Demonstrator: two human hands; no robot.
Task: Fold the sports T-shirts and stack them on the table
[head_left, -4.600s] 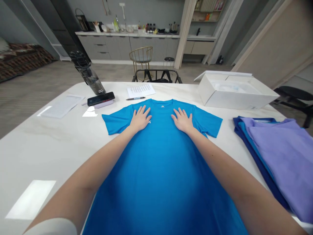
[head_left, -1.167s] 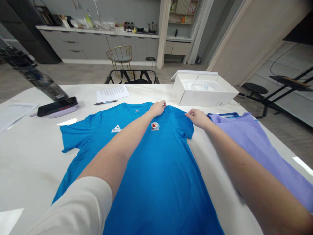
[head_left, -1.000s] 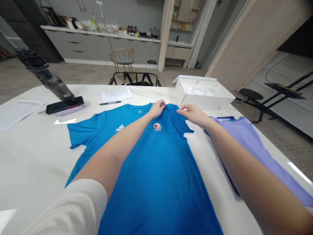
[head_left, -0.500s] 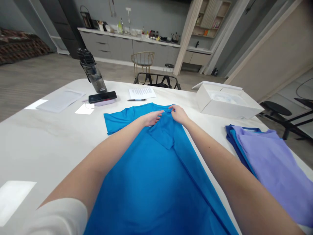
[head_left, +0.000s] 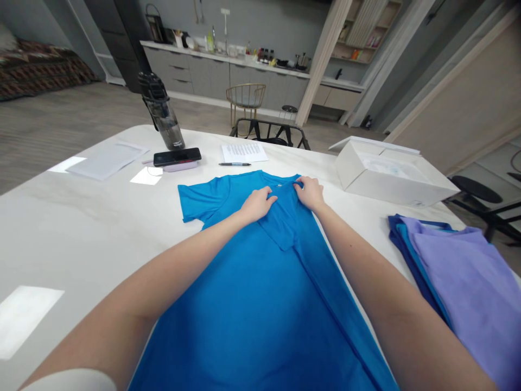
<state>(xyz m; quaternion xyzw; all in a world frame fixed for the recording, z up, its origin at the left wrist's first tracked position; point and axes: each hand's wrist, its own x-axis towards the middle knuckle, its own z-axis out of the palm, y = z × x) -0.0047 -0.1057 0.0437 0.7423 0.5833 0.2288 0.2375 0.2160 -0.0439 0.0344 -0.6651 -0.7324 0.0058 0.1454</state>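
Observation:
A blue short-sleeved T-shirt (head_left: 244,293) lies spread over the table, its neckline toward the far side. Its right side is folded inward in a long strip, with that sleeve lying across the chest. My left hand (head_left: 257,205) is on the cloth just below the collar, fingers curled down onto the folded sleeve; its fingertips are partly hidden. At the right end of the neckline, my right hand (head_left: 311,193) pinches the folded shoulder edge between thumb and fingers. The left sleeve lies flat, stretched out sideways.
Folded purple and blue garments (head_left: 468,277) are stacked at the right. Behind them stands an open white box (head_left: 391,174). Along the far side are a pen (head_left: 235,164), a printed sheet (head_left: 244,152), a phone (head_left: 177,157), a dark water bottle (head_left: 166,122) and papers (head_left: 106,162).
My left hand has come down from the collar edge onto the folded sleeve, and the collar now lies flatter, its label showing. My right hand still grips the shoulder edge. The view has shifted slightly.

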